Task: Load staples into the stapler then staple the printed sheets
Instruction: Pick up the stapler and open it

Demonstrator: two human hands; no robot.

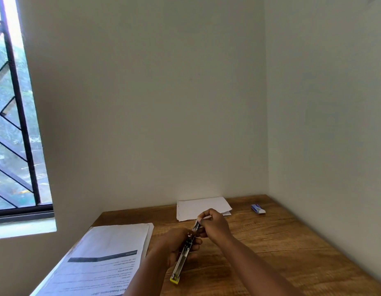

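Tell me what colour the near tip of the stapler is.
Yellow: the stapler ends in a yellow tip, clearest in the head view.

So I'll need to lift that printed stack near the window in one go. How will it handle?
The printed stack is many loose sheets with slightly fanned edges, so it will probably sag and splay if lifted by one side. It likely feels fairly heavy for paper. It appears to overhang the desk edge, so a push could tip it off.
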